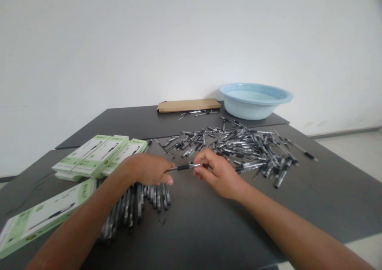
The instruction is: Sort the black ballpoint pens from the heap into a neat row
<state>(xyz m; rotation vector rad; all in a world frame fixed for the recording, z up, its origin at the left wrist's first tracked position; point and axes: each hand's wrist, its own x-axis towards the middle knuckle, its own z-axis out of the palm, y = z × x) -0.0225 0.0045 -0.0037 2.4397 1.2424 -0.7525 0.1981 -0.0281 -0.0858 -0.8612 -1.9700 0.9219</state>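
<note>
Between my two hands, a pen [182, 167] with a black grip and a silvery tip lies nearly level above the table. My left hand [151, 169] is closed around its rear end, which the fingers partly hide. With thumb and forefinger, my right hand [215, 171] pinches at the tip end; whether a small part sits between those fingertips I cannot tell. Beneath my left hand and forearm is a row of pens [134, 204] laid side by side. Just beyond my right hand spreads a loose heap of pens and pen parts [238, 144].
Green and white pen boxes [98, 152] are stacked at the left, with another box [47, 214] nearer me. A flat cardboard piece [188, 105] and a light blue basin [256, 103] stand at the back by the wall. A few thin parts [203, 113] lie before the cardboard.
</note>
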